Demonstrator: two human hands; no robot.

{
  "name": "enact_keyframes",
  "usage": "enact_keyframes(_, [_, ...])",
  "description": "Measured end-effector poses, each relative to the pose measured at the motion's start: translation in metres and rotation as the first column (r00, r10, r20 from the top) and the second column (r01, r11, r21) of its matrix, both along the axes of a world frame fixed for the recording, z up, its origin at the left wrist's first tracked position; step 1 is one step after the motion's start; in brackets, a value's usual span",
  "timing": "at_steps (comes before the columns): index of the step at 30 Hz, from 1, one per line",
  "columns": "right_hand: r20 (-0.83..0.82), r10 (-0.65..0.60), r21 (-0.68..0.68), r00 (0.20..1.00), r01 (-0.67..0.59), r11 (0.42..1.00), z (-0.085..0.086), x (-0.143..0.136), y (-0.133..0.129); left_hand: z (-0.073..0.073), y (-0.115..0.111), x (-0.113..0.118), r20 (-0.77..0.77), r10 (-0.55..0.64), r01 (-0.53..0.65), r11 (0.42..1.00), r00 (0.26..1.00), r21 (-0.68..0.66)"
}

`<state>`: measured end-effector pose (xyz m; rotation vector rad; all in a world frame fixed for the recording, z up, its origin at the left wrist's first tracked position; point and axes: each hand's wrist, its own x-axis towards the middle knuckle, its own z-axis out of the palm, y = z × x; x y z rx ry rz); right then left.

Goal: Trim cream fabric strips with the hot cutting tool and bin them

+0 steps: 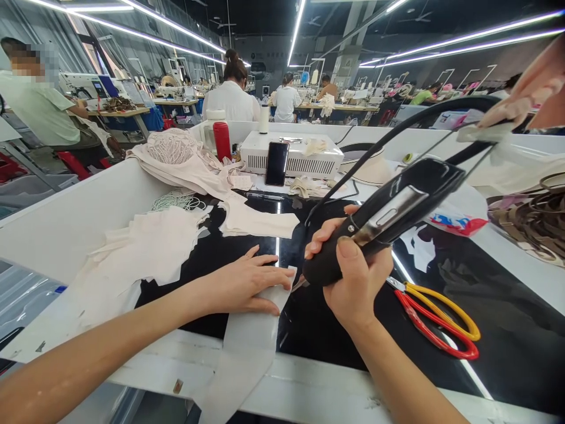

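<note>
Fabric panel (pixel 248 341), likely limp, light and best pinned near its edge, lies beneath your flat, spread left hand (pixel 249 284), while your right hand (pixel 358 274) wraps firmly around the rigid, probably heavier corded handheld tool (pixel 392 213).

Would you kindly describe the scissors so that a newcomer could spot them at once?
On the glossy black work surface, look just right of the right hand, which grips a black handheld tool. The scissors lie there, set apart from that dark tool by their bright red and yellow handles.
</note>
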<state>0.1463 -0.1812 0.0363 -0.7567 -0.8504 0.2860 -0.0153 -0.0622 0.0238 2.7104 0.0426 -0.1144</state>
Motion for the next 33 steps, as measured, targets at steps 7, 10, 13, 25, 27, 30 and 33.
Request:
enact_keyframes(7, [0.01, 0.01, -0.014, 1.0, -0.01, 1.0, -0.003, 0.0, 0.001, -0.002, 0.001, 0.001, -0.007, 0.009, -0.009, 0.999, 1.0, -0.032])
enact_keyframes(10, [0.004, 0.017, -0.015, 1.0, -0.017, 1.0, -0.003, -0.001, 0.0, -0.003, 0.002, 0.001, -0.004, 0.015, -0.016, 0.999, 1.0, -0.046])
enact_keyframes(13, [-0.009, 0.017, -0.011, 1.0, -0.017, 1.0, -0.001, -0.004, -0.001, -0.003, 0.002, 0.0, 0.005, 0.02, -0.019, 0.998, 1.0, -0.061])
enact_keyframes(25, [-0.011, 0.068, 0.003, 0.998, -0.068, 0.998, 0.003, -0.016, -0.003, 0.001, 0.002, 0.0, 0.025, -0.005, 0.006, 0.999, 1.0, -0.042])
enact_keyframes(27, [-0.022, 0.074, 0.002, 0.997, -0.074, 0.997, 0.004, -0.018, -0.006, 0.0, 0.002, -0.001, 0.043, -0.008, 0.01, 0.999, 0.999, -0.047])
enact_keyframes(30, [-0.025, 0.1, 0.005, 0.995, -0.1, 0.995, 0.003, -0.021, -0.009, 0.0, 0.002, -0.001, 0.059, -0.006, 0.009, 0.999, 0.998, -0.052])
enact_keyframes(33, [-0.018, 0.128, 0.001, 0.992, -0.128, 0.992, 0.0, -0.024, -0.009, 0.0, 0.001, 0.0, 0.064, -0.004, 0.007, 0.999, 0.998, -0.039])
